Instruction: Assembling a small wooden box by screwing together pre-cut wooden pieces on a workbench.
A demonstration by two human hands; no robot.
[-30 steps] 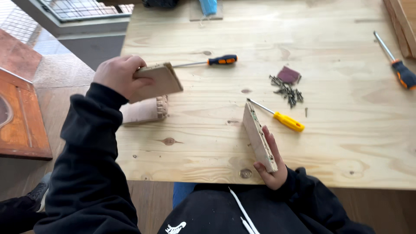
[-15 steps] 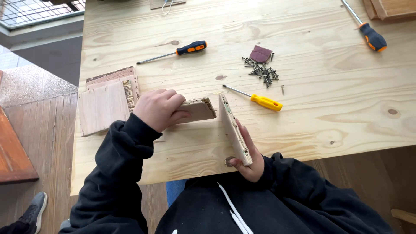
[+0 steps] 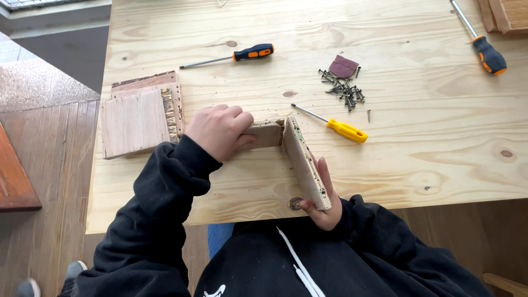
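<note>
Your pine table [image 3: 418,137] meets a wooden floor along its left edge. Your left hand [image 3: 220,131] grips a small plywood piece [image 3: 265,134], butting its end against the upright board [image 3: 306,163] that your right hand [image 3: 322,204] clasps from behind at the table's near edge. Left of the upright board lies a stack of panels [image 3: 140,113]; to its right a yellow screwdriver [image 3: 334,125], beyond that screws [image 3: 344,91]. Open tabletop spreads right of the upright board.

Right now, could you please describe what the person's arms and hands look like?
Both hands, the left hand and the right hand, are bare, with no gloves. Both arms wear long black sleeves of a hooded top with white drawstrings.
</note>
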